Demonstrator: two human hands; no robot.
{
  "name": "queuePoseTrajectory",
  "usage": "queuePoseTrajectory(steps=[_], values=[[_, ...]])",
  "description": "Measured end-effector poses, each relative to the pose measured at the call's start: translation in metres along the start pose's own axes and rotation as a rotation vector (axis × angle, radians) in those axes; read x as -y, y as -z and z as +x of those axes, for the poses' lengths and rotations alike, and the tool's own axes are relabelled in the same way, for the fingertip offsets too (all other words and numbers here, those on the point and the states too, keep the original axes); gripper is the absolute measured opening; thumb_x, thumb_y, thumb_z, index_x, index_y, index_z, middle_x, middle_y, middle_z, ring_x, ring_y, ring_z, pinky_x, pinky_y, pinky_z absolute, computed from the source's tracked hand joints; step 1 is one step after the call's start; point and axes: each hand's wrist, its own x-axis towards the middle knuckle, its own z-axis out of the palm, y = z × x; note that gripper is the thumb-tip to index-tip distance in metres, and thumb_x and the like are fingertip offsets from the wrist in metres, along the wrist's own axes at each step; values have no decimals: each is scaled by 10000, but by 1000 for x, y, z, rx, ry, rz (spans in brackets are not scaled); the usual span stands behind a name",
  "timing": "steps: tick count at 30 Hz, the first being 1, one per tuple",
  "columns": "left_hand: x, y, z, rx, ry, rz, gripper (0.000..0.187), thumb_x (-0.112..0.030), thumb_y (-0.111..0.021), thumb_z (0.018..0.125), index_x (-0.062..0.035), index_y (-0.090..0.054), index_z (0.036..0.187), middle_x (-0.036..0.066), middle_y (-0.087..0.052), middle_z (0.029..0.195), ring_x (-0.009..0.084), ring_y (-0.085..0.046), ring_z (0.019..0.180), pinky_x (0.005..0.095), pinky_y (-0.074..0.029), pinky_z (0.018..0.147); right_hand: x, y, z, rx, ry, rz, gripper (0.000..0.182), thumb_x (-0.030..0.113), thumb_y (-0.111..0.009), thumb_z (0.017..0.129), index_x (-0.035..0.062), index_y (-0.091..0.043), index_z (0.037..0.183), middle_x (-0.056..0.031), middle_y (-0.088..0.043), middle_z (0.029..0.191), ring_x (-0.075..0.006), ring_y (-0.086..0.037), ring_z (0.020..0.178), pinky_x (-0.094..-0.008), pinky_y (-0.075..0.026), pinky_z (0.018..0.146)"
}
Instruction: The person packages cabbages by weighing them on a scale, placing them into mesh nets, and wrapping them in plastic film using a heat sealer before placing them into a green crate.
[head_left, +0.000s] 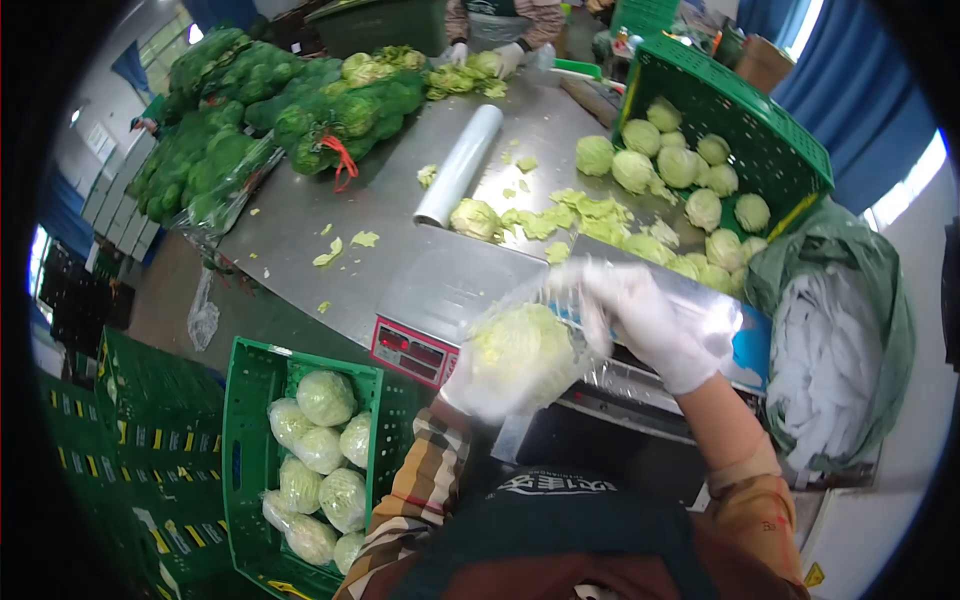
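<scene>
My left hand (463, 388), in a white glove, is wrapped round a pale green cabbage (525, 345) from the left and below. Clear plastic film lies over the cabbage, blurred by motion. On the other side my gloved right hand (640, 320) has its fingers closed on the plastic film (545, 285) at the cabbage's upper right. Just beyond my left hand is a weighing scale with a red display (412, 350) and a bare metal top (470, 275). Below my right hand is the wrapping bench (650, 385).
Wrapped cabbages (325, 398) fill a green crate (240, 470) at lower left. Loose cabbages (635, 170) spill from a tipped green crate (740, 105). A film roll (460, 165), trimmed leaves (590, 210) and net sacks (350, 115) lie on the metal table (300, 235). A co-worker's gloved hands (508, 58) handle leaves opposite.
</scene>
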Motion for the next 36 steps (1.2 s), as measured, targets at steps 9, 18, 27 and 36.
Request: queuePoseTrajectory(steps=[9, 18, 27, 36], values=[[40, -6, -5, 197, -153, 872, 613, -466, -420, 993, -90, -338, 1470, 143, -399, 1478, 280, -437, 1322, 438, -356, 1113, -112, 22, -66, -303, -496, 656, 304, 302, -599, 956, 7, -651, 1009, -20, -631, 777, -96, -575, 565, -225, -457, 473], [45, -110, 13, 157, -85, 538, 598, -464, -387, 1008, -82, -337, 1465, 136, -449, 1444, 281, -469, 1296, 450, -401, 1077, -136, 38, -110, -600, -228, 162, 459, 325, -578, 965, -64, -555, 1209, -111, -656, 1011, -122, -633, 756, -249, -509, 593], [32, -173, 72, 105, 482, 561, 664, -571, -368, 990, -23, -440, 1357, 208, -663, 1064, 241, -704, 652, 279, -590, 554, -59, 122, -147, -586, 256, -110, 601, 344, -532, 993, -7, -370, 1453, -163, -481, 1403, -198, -399, 1337, -321, -272, 1122], [118, -107, 180, 43, 870, 295, 495, -496, -378, 1005, -75, -583, 1164, 117, -704, 879, 115, -626, 548, 198, -477, 421, -88, 191, -164, -736, -419, -436, 636, 543, -552, 914, -40, -635, 1154, -121, -697, 885, -139, -668, 606, -276, -511, 514]])
